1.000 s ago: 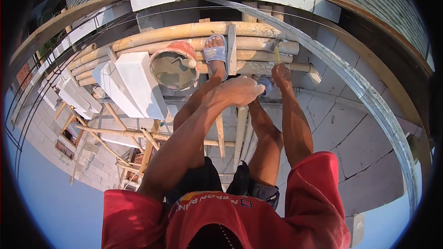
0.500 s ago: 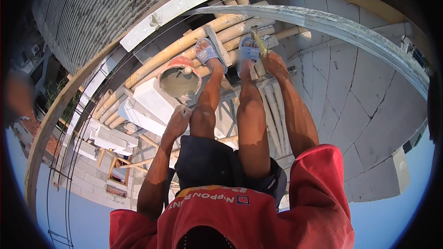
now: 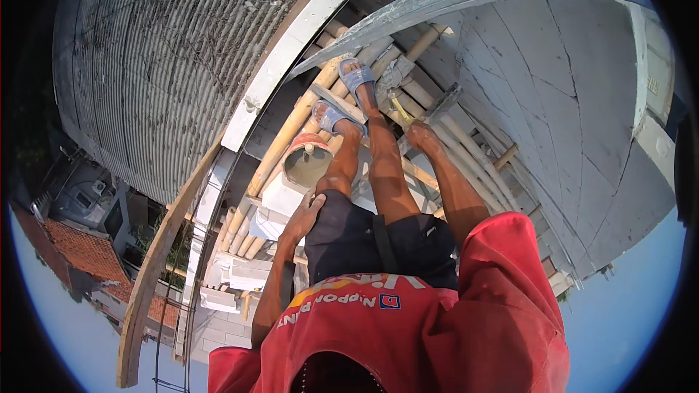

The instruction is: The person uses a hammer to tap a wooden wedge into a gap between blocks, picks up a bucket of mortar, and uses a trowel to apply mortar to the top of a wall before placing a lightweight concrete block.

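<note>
My right hand (image 3: 422,136) is closed around the yellow handle of a hammer (image 3: 399,108), held low beside my right shin with its head toward the bamboo poles. My left hand (image 3: 309,212) rests on my left thigh at the hem of the dark shorts, fingers stretched and holding nothing. Just beyond it stands a red-rimmed bucket (image 3: 304,165) with grey mortar inside and a rounded tool end sticking up in it. White blocks (image 3: 280,196) lie beside and under the bucket.
My sandalled feet stand on a bamboo pole platform (image 3: 298,116) with gaps between poles. A long metal-grey beam (image 3: 466,4) curves past at upper right before a grey block wall (image 3: 539,102). A corrugated roof (image 3: 175,65) and a pale ledge (image 3: 280,65) lie at left.
The view has turned and my feet show in a shifted stance. My left hand has gone from a loose fist near the bucket to lying on my thigh. The hammer stays in my right hand.
</note>
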Demonstrator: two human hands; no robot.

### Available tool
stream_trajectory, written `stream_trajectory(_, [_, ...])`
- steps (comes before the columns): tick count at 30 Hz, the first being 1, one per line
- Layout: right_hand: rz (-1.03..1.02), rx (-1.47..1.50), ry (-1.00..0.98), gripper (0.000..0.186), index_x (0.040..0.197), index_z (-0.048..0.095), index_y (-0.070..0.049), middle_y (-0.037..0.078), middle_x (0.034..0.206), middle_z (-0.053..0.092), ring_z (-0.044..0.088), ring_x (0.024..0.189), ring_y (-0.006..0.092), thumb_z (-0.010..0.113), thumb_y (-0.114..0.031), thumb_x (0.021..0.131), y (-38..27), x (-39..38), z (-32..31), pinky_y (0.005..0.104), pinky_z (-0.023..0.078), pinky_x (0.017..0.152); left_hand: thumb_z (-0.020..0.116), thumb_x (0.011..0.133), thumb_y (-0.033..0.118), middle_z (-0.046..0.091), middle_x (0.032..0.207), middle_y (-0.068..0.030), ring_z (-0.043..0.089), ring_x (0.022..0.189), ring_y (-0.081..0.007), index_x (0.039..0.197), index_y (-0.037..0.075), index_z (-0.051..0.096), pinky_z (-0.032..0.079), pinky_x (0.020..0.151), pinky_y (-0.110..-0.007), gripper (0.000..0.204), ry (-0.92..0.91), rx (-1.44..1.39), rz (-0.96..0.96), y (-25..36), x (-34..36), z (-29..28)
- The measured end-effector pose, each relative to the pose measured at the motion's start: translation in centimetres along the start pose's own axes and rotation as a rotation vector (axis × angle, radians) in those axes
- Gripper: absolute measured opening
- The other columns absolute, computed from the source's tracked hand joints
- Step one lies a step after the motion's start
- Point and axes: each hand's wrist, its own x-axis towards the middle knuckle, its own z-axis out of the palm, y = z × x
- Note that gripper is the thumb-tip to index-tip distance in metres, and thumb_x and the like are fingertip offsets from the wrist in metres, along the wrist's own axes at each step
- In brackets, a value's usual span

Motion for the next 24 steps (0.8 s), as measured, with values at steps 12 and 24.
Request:
stream_trajectory(12, [0.083, 0.056, 0.314, 0.026, 0.087, 0.068, 0.004, 0.028, 0.087, 0.069, 0.070, 0.087, 0.0411, 0.054, -0.019, 0.086, 2.4, -1.2, 8.3, 0.0468, 0.056, 0.076, 0.060, 0.083, 0.076, 0.025, 0.153, -0.0438, 0.033, 0.142, -0.0546, 0.160, -0.002, 0.002, 0.033, 0.117, -0.049, 0.124, -0.101, 0.720, 0.046, -1.1, -4.3, 1.1])
stream_trajectory(24, [0.005, -0.036, 0.288, 0.029, 0.090, 0.066, 0.008, 0.032, 0.090, 0.069, 0.070, 0.087, 0.0430, 0.057, -0.021, 0.089, 4.4, -1.8, 9.3, 0.0471, 0.056, 0.076, 0.061, 0.080, 0.079, 0.045, 0.146, -0.0336, 0.049, 0.134, -0.0465, 0.159, -0.002, 0.009, 0.039, 0.111, -0.051, 0.125, 0.027, 0.741, -0.234, 2.6, -2.0, 5.0])
